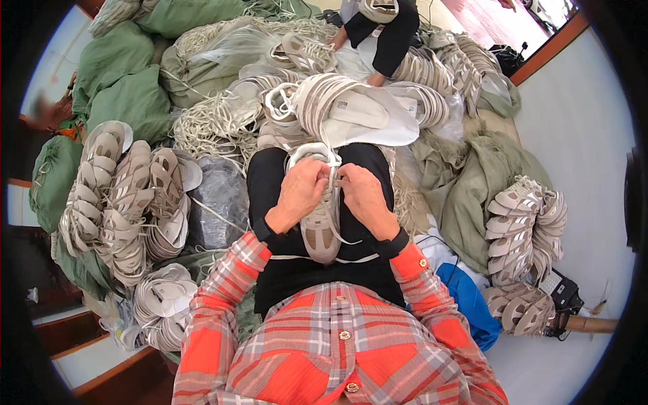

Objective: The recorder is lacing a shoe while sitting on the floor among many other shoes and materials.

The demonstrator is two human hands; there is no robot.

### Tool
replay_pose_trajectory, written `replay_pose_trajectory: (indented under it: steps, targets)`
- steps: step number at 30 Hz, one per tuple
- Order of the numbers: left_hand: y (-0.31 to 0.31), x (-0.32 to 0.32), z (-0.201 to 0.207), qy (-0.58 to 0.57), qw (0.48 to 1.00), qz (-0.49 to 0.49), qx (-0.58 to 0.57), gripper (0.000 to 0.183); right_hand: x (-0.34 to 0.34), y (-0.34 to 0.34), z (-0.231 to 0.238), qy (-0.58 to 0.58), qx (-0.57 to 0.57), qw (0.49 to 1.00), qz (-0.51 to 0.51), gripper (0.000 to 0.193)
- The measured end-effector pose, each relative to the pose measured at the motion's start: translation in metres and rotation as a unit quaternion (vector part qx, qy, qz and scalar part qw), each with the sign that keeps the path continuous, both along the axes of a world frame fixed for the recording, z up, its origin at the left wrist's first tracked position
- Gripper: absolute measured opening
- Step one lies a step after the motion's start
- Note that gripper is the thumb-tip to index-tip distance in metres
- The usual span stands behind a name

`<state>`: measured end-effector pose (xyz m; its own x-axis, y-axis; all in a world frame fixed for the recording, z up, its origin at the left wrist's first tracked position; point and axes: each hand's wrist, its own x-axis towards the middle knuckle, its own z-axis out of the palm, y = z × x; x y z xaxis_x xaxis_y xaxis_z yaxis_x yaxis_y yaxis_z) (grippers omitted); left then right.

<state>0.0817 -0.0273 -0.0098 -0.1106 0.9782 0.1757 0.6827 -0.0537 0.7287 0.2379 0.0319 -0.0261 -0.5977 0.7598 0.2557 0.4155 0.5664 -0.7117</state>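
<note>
A beige and white sneaker upper [321, 233] lies on my lap between my black-trousered thighs, its toe toward me. My left hand [297, 191] is closed at the left side of the lacing opening, thumb and finger pinching its edge. Across from it, my right hand [366, 197] pinches a pale shoelace [335, 162] by the eyelets. The fingertips nearly meet over the opening and partly hide what they grip. A loose lace end hangs over the right side of the upper. Just beyond my knees lies a row of nested white uppers [358, 111].
Stacked uppers [125, 196] stand at left, with more stacks [516, 223] at right. Loose laces [216, 128] lie in a tangled heap beyond my left knee. Green sacks [128, 81] are piled at far left. Another person's dark-clothed limbs [395, 40] reach in at the top.
</note>
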Motion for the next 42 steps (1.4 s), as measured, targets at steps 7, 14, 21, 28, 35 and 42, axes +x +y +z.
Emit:
replay_pose_trajectory:
  steps: [7,14,21,28,35,42]
  targets:
    - [-0.004,0.003,-0.002,0.071,0.996,0.030,0.034,0.018,-0.010,-0.005,0.001,0.005,0.026,1.000,0.000,0.025]
    - [0.006,-0.005,-0.005,0.165,0.979,-0.045,0.107,0.014,-0.015,-0.007,0.007,-0.006,-0.017,1.000,-0.005,0.027]
    - [0.016,-0.045,0.033,0.378,0.907,-0.176,0.049,0.012,-0.009,-0.040,0.021,-0.121,0.168,0.977,0.045,0.015]
    - [0.006,-0.062,0.035,0.025,0.967,-0.113,-0.228,0.019,-0.004,-0.013,0.027,-0.279,0.250,0.924,0.075,0.013]
    - [-0.032,-0.114,0.049,-0.580,0.787,-0.072,-0.199,0.012,0.035,0.034,0.076,-0.180,0.004,0.955,0.237,0.014]
    - [-0.078,-0.119,0.070,-0.494,0.849,-0.002,-0.187,0.010,0.018,0.017,0.091,-0.090,-0.171,0.917,0.348,0.016]
